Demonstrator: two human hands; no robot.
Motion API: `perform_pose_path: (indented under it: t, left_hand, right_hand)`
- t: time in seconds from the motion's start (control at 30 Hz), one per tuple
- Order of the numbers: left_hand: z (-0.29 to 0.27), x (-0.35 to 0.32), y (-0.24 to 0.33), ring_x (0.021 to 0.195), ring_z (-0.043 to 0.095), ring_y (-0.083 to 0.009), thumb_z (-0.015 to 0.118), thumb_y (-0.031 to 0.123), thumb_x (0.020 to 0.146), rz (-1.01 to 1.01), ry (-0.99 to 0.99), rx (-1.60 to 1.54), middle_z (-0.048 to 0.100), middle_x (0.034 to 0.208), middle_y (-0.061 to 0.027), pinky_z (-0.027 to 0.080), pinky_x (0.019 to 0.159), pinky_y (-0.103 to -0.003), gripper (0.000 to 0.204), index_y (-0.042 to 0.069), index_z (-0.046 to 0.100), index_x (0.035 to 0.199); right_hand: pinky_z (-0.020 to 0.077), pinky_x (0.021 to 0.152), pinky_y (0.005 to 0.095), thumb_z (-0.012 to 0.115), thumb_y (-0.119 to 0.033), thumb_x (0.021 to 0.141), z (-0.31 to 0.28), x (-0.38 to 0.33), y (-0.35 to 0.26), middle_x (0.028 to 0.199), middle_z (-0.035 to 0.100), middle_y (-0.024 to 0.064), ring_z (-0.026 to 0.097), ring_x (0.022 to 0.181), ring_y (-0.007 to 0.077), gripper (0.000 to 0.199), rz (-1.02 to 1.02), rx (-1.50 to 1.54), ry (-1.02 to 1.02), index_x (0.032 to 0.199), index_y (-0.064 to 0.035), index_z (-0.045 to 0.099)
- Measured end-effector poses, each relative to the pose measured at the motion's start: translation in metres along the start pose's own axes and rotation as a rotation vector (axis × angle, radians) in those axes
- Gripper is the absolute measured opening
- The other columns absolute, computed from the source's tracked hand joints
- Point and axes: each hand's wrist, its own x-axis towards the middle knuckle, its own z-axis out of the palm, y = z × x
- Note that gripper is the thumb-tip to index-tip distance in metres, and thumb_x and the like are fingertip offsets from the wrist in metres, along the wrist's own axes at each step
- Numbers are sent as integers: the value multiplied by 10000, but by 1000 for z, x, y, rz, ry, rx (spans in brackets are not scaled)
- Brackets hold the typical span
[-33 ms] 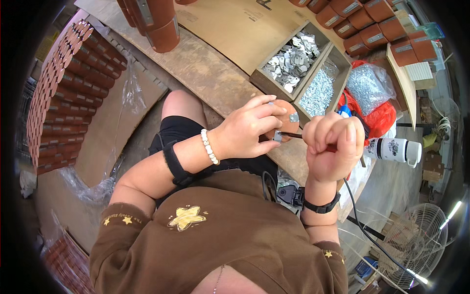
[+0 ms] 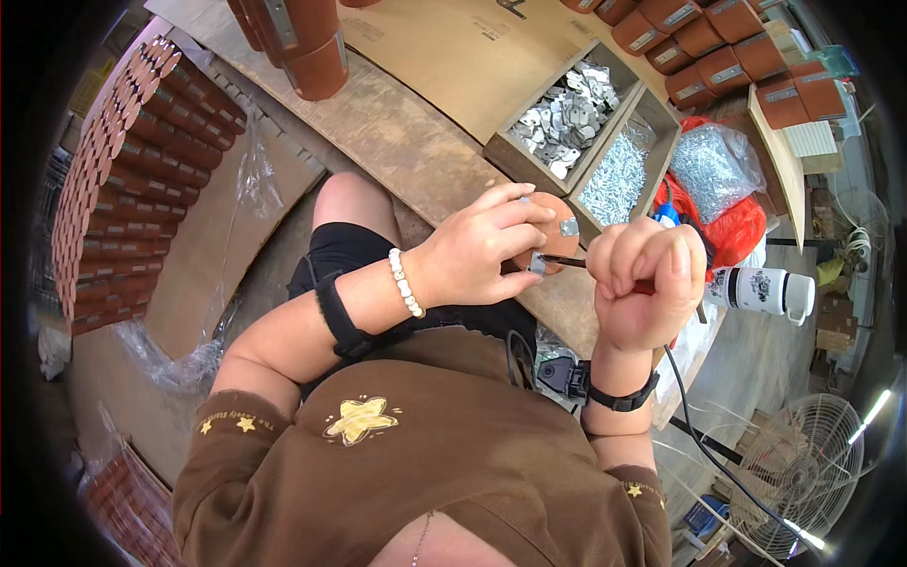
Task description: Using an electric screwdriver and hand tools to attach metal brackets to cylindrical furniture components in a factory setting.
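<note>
My left hand wraps round a reddish-brown round piece, its fingers over the top and its thumb along the near side. Small silvery metal plates sit at the piece's edge. My right hand is closed in a fist around a screwdriver, whose handle is mostly hidden by the fingers. The dark shaft points left, and its tip meets the metal plate nearest my left thumb. Beyond both hands stand a wooden box of flat metal plates and another of small screws.
Reddish-brown cylinders are piled at the far right, with a tall stack at left. A clear bag of screws, a white bottle and a black cable lie on the right. A fan stands lower right.
</note>
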Motion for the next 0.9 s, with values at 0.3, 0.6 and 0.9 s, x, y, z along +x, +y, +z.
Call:
perform_pose_path:
  t: [0.3,0.6,0.9]
  left_hand:
    - [-1,3,0,986,481,-336,713,113,567,-3,-10,-24,549,976,-107,374,894,-424,316,24,589,844]
    - [-2,5,0,969,476,-323,687,115,575,44,-61,7,544,940,-111,383,894,-394,255,10,587,784]
    - [-5,6,1,935,500,-326,666,87,590,74,-74,0,544,951,-116,366,904,-420,286,7,566,846]
  right_hand:
    - [291,437,238,426,-182,838,-1,8,-3,508,395,43,336,434,102,264,143,-3,-139,618,-44,375]
    - [265,397,235,484,-170,739,-11,25,-2,451,375,25,325,405,103,268,269,90,-295,536,-44,363]
    - [263,396,235,487,-161,747,-16,23,1,449,377,21,319,405,96,283,276,174,-349,524,-49,353]
